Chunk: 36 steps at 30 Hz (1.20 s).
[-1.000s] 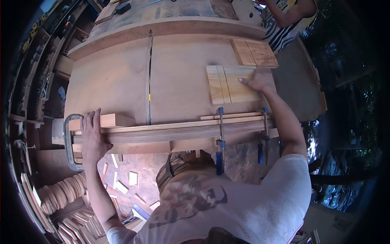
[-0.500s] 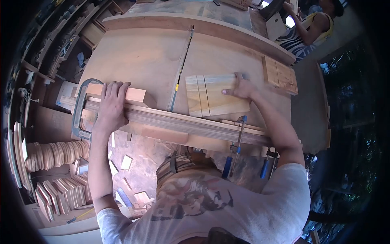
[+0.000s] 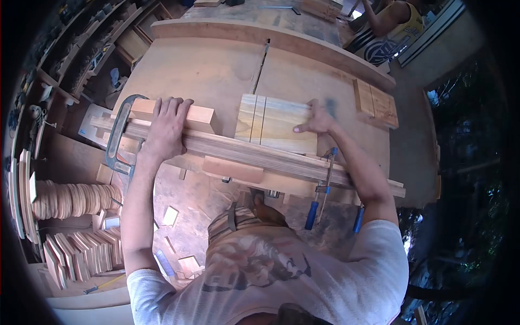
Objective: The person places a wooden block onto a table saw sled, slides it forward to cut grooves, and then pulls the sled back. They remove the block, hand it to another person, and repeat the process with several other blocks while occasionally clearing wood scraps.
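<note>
The grooved board [image 3: 279, 120] lies flat, its long axis running roughly along the rail [image 3: 260, 154]. Its grooves sit toward the left end, about in line with the dark slot [image 3: 261, 65] beyond. The right hand [image 3: 318, 120] is nearer, closed on the board's right end, thumb on top. To the left and apart from the board, the left hand [image 3: 170, 127] clasps a wooden block [image 3: 200, 118], thumb over the rail. The board's near edge seems to meet the rail, though contact along its full length is hard to judge. Underneath is the wooden panel [image 3: 184, 67]; a C-clamp [image 3: 115, 138] stands left, shelves [image 3: 70, 65] farther left, and a co-worker [image 3: 392, 27] at far right.
</note>
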Each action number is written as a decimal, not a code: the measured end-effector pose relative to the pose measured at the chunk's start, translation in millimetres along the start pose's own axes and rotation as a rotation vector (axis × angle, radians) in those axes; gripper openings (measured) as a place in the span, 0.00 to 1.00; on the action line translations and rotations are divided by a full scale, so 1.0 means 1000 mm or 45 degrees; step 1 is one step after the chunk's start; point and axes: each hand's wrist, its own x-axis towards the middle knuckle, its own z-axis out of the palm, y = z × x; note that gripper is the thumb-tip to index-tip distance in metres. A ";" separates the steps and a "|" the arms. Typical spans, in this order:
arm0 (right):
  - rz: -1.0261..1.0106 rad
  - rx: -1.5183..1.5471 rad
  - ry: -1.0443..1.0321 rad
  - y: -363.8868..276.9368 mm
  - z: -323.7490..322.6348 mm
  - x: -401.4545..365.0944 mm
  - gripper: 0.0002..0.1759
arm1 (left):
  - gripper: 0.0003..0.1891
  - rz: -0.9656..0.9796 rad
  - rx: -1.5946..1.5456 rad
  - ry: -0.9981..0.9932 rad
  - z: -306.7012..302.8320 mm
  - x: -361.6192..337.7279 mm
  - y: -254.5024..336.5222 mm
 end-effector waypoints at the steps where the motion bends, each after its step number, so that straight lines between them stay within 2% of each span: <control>1: -0.065 0.061 0.006 0.006 -0.002 0.001 0.70 | 0.62 -0.012 -0.018 -0.026 -0.002 0.000 0.000; 3: -0.193 0.189 0.021 0.010 -0.006 -0.004 0.69 | 0.62 -0.026 -0.048 -0.078 -0.008 0.003 0.001; 6: -0.065 0.157 0.053 0.000 -0.009 -0.019 0.67 | 0.58 -0.020 -0.049 -0.095 -0.010 0.005 0.002; 9: -0.043 0.240 0.029 -0.006 -0.013 -0.025 0.69 | 0.61 -0.025 -0.045 -0.127 -0.007 0.006 0.000; 15: -0.305 0.266 0.225 0.009 -0.020 -0.029 0.65 | 0.61 0.000 -0.074 -0.110 -0.009 0.007 -0.001; 18: -0.374 0.385 0.239 0.005 -0.031 -0.035 0.53 | 0.61 -0.014 -0.082 -0.125 -0.008 0.008 -0.002; 21: -0.104 0.645 -0.072 -0.013 -0.069 -0.040 0.41 | 0.61 0.007 -0.085 -0.098 -0.006 0.006 -0.003; 24: -0.162 0.736 -0.221 -0.018 -0.084 -0.039 0.35 | 0.61 0.003 -0.116 -0.091 -0.009 0.006 -0.003; 30: -0.165 0.844 -0.153 -0.019 -0.083 -0.036 0.33 | 0.60 0.011 -0.173 -0.088 -0.007 0.005 -0.007; 33: -0.178 1.021 -0.219 -0.011 -0.078 -0.028 0.35 | 0.60 0.031 -0.178 -0.077 -0.003 0.004 -0.010; 36: -0.236 0.940 -0.208 -0.013 -0.068 -0.021 0.37 | 0.62 -0.011 -0.163 -0.115 -0.007 0.006 -0.007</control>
